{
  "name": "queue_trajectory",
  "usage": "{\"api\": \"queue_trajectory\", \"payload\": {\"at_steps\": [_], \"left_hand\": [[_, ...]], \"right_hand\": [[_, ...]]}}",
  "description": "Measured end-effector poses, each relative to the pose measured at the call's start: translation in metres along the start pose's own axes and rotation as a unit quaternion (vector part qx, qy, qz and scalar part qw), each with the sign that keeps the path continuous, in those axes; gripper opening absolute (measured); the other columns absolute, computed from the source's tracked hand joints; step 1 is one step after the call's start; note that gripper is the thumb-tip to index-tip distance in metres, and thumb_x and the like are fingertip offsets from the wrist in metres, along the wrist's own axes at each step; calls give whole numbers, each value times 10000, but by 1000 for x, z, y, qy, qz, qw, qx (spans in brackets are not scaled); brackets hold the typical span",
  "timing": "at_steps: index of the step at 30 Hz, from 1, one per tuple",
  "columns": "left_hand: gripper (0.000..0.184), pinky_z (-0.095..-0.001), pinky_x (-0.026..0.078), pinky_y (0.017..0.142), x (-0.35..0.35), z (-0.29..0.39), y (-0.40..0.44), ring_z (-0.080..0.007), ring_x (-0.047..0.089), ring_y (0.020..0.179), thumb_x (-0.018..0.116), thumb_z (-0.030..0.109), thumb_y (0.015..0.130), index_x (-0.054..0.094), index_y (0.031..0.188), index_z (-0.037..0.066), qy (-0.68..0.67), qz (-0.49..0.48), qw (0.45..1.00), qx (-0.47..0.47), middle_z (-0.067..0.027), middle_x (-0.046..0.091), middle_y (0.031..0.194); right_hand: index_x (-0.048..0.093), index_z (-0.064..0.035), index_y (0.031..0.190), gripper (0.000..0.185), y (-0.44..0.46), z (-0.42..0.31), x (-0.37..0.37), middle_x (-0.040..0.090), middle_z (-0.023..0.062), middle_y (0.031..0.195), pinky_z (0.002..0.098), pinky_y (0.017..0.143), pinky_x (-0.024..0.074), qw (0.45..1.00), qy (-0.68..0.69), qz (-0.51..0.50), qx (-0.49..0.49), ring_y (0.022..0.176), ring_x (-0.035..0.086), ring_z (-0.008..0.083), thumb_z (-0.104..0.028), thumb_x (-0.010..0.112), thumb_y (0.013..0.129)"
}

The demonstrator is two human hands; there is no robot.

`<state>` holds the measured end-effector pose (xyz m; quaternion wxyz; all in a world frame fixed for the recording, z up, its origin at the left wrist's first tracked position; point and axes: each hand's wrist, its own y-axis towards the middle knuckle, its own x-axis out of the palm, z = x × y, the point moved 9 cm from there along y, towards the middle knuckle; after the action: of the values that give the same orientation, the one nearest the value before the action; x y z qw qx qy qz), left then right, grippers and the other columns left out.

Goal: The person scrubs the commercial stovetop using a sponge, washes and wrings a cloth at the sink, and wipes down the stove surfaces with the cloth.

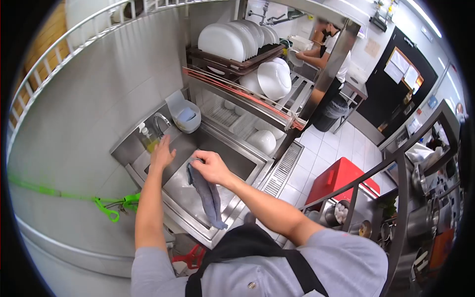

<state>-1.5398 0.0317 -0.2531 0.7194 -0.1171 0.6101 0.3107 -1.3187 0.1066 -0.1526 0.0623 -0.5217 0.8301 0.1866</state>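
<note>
Sink [176,192]: steel, below the tap [159,119].
Grey-blue cloth [206,199]: over the sink, long axis slanting down toward the apron [242,246].
Right grip [211,169]: clamped on the cloth's far end, the rest hanging below.
Left grip [162,154]: fingers apart, near the tap; contact unclear.

I see a pale wall [99,99] (L), white-tiled flr. [341,141] (ctr. R), dk. shelf unit [403,198] (R), blk. door [388,96] (upper R), bright lt. strip [425,19] above.
</note>
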Motion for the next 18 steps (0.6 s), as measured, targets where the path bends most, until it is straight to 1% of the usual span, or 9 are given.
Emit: {"api": "queue_trajectory", "payload": {"at_steps": [3, 4, 6, 8, 9, 11, 13, 16, 18], "left_hand": [[783, -475, 435, 1075, 27, -32, 43, -408, 466, 1325, 658, 270, 878, 285, 1536, 66, 6, -24, 997, -74, -106, 325, 1596], [797, -480, 434, 1075, 35, -34, 46, -406, 457, 1340, 651, 269, 879, 262, 1548, 74, 39, -62, 992, -106, -83, 301, 1611], [813, -484, 432, 1075, 41, -36, 46, -404, 447, 1355, 644, 268, 880, 239, 1559, 82, 74, -101, 983, -133, -61, 278, 1627], [793, -481, 431, 1076, 54, -38, 56, -370, 466, 1355, 619, 254, 891, 239, 1568, 97, 198, -147, 961, -123, -34, 270, 1633], [793, -481, 431, 1076, 68, -48, 60, -370, 466, 1355, 619, 254, 891, 239, 1568, 97, 198, -154, 961, -120, -34, 270, 1633], [783, -479, 430, 1074, 82, -74, 69, -349, 496, 1332, 600, 244, 904, 227, 1578, 105, 259, -116, 950, -132, -21, 257, 1639], [776, -475, 434, 1070, 82, -68, 74, -345, 511, 1315, 601, 237, 903, 236, 1575, 103, 268, -109, 945, -151, -21, 271, 1632], [750, -459, 461, 1042, 79, -57, 68, -341, 540, 1280, 598, 228, 904, 266, 1563, 90, 225, -111, 951, -182, -31, 304, 1614], [746, -442, 491, 1008, 82, -60, 55, -350, 562, 1251, 606, 214, 895, 278, 1553, 89, 210, -53, 947, -236, -49, 313, 1608]], "right_hand": [[683, -18, 926, 191, 27, 12, 7, 628, 99, 708, 331, 659, 489, 991, -6, -84, 107, 708, 617, 137, -191, 617, 880], [686, -22, 928, 201, 39, 15, 8, 648, 149, 734, 369, 678, 508, 997, -26, -71, 15, 719, 650, 181, -201, 620, 867], [676, -10, 931, 255, 50, 38, 10, 678, 228, 847, 443, 729, 511, 994, -44, -101, 10, 797, 677, 350, -238, 607, 842], [680, -16, 925, 250, 55, 39, -6, 681, 228, 860, 444, 739, 515, 987, -92, -128, 33, 819, 681, 354, -240, 604, 843], [692, -28, 923, 253, 60, 47, -11, 659, 190, 737, 419, 688, 514, 988, -96, -119, -7, 704, 672, 320, -257, 610, 854], [697, -26, 948, 263, 68, 62, -18, 670, 197, 748, 442, 711, 517, 981, -68, -166, 78, 734, 677, 351, -252, 598, 859], [697, -23, 955, 266, 85, 87, -13, 680, 203, 776, 450, 728, 520, 975, -67, -183, 104, 765, 682, 365, -248, 593, 860], [699, -15, 968, 273, 113, 124, 15, 698, 219, 841, 460, 771, 524, 960, -147, -236, 34, 842, 690, 370, -240, 591, 859], [713, -25, 983, 274, 123, 149, 28, 708, 224, 922, 467, 814, 521, 931, -187, -309, 59, 915, 686, 376, -246, 611, 856]]}}
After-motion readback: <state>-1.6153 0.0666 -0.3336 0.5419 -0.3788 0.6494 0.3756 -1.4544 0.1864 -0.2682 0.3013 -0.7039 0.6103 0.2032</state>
